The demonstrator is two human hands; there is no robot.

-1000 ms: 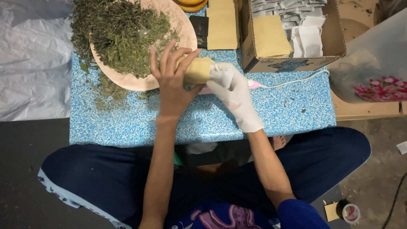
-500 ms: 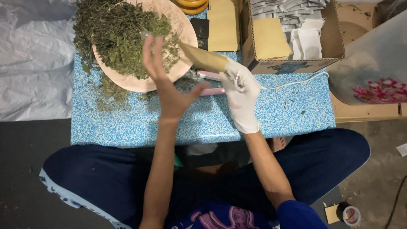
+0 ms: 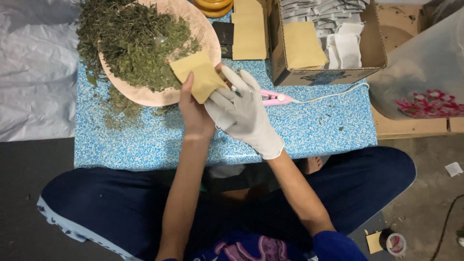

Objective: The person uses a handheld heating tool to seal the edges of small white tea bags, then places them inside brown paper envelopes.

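- The pouch (image 3: 199, 76), a tan paper one, sits at the plate's (image 3: 145, 94) near-right rim, partly over the herbs (image 3: 135, 43), tilted with one corner toward the plate's centre.
- Left hand (image 3: 193, 108) grips the pouch's lower edge and is nearest it.
- Gloved right hand (image 3: 241, 113) lies open beside the pouch, fingers spread over the pink sealer (image 3: 270, 98).
- Half a second ago the right hand alone held the pouch rolled; now it lies flat in the left.

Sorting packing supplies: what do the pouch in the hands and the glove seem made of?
The pouch looks like matte tan kraft paper, flat with crisp edges. The glove on the right hand seems thin white latex or similar, smooth and clinging with fine wrinkles.
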